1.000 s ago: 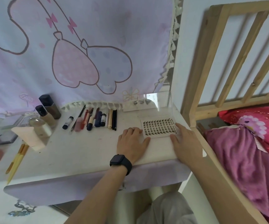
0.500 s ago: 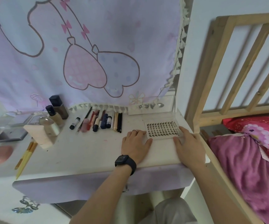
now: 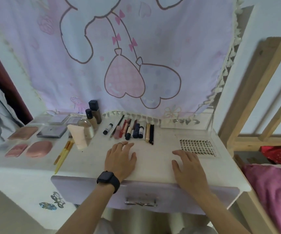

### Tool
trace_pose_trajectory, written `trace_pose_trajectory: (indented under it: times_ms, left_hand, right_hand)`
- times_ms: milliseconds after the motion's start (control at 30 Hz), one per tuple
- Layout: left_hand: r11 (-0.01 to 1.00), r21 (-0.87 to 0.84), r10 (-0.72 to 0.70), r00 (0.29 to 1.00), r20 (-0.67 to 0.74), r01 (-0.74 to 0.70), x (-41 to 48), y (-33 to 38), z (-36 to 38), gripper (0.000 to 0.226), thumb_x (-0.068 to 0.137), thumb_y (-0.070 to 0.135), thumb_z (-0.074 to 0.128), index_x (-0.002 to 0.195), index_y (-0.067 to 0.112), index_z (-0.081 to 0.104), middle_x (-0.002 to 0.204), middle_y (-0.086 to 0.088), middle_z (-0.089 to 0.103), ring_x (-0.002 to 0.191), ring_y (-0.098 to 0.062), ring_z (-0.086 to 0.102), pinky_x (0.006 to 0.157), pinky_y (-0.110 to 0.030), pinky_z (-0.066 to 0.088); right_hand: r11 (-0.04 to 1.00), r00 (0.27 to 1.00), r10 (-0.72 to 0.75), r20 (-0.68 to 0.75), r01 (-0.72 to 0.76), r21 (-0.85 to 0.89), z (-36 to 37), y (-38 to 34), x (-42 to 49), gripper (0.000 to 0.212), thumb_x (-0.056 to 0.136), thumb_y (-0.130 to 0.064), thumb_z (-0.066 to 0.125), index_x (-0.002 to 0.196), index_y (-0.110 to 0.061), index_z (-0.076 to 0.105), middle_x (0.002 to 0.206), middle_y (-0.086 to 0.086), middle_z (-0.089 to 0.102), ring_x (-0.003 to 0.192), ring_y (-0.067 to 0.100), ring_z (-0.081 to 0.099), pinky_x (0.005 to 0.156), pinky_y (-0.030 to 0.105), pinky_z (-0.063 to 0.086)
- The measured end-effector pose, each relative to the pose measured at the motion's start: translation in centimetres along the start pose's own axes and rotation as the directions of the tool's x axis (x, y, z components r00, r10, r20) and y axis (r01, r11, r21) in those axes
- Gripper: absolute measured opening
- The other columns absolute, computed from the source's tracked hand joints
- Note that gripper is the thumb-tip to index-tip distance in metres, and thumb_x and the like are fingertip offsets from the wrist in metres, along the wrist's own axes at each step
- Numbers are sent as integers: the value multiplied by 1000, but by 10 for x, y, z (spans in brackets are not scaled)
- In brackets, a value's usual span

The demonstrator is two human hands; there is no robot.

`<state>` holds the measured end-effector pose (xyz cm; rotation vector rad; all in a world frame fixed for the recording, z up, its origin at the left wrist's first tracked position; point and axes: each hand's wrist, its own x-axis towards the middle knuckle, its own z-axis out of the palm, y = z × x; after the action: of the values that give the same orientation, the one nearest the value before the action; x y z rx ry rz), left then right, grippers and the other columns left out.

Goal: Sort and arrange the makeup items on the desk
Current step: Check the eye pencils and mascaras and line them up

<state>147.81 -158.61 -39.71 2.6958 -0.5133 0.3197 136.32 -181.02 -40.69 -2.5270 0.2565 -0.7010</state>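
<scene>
Left hand [image 3: 120,159]: flat on the counter [image 3: 153,159], fingers [image 3: 129,146] straight and slightly apart; it has left the lash tray [image 3: 196,146] and now lies just below the pencil row [image 3: 133,130]
Right hand [image 3: 189,168]: flat, fingers loose and holding nothing; tips still at the tray's near-left corner
Lash tray: counter's right end, lying flat
Meaning: tray looks placed; sorting seems nearly finished

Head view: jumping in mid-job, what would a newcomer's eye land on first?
A pink cartoon cloth with heart balloons fills the wall behind the desk. Below it, a neat row of makeup pencils and tubes lies at the back centre, with a lash tray to its right. The left hand and right hand lie flat in front.
</scene>
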Motion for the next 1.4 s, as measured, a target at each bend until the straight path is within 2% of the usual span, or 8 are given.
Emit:
trace_pose_trajectory:
  times_ms: [267,500,633,800,1000,1167,1267,1400]
  left_hand:
    - [992,69,-115,974,193,104,-4,-42,-1,64,98,60,21,157,35,17,167,3,10,153,-17,4,124,-42,3]
    - [993,57,-114,973,202,104,-3,-43,-4,64,98,60,21,157,36,17,167,3,9,153,-17,3,125,-42,1]
    - [993,54,-113,972,204,104,-3,-42,-6,64,98,59,22,157,35,18,167,3,10,153,-18,4,125,-43,2]
    - [993,48,-113,972,205,105,-5,-44,-4,64,98,60,23,157,35,19,167,3,12,153,-18,5,124,-42,2]
    - [993,56,-109,976,191,100,-4,-47,0,65,96,62,22,156,36,20,166,3,14,153,-18,7,123,-42,3]
    - [995,-27,-96,993,73,99,-7,-43,-4,61,97,54,39,153,31,29,161,0,31,148,-20,24,123,-42,17]
    - [990,-126,47,991,-124,-63,-9,-33,-9,69,92,40,61,153,22,32,155,-7,39,136,-27,41,112,-42,37]
    - [925,58,376,881,-287,-375,-5,-10,-6,72,89,41,68,152,24,36,156,-12,37,138,-29,39,109,-40,37]
  right_hand:
    - [981,947,184,263,-159,-112,49,-48,79,54,98,-51,51,143,-22,50,135,-2,54,117,21,57,94,36,49]
    - [947,923,236,303,-149,-283,55,-54,108,33,96,-49,53,78,-21,58,93,1,56,80,21,55,60,29,38]
    - [931,933,246,263,-152,-332,53,-53,112,27,99,-31,55,87,-11,67,85,6,65,74,22,57,59,29,40]
    - [910,917,334,220,-252,-328,45,-51,104,25,96,-22,56,74,-11,55,69,2,54,59,16,49,45,25,30]
    - [887,859,460,223,-436,-153,22,-40,69,36,101,-26,45,72,-8,57,66,6,64,57,21,58,48,27,35]
    - [755,855,467,225,-518,402,6,-35,22,15,102,-25,50,96,-17,61,74,-5,73,49,10,67,45,18,48]
    - [778,905,355,236,-426,463,3,-28,13,10,102,-23,53,97,-24,62,77,-13,72,51,9,64,48,14,47]
    - [800,904,244,352,-393,454,3,-24,19,11,101,-24,57,94,-25,65,80,-10,74,55,10,67,48,16,47]
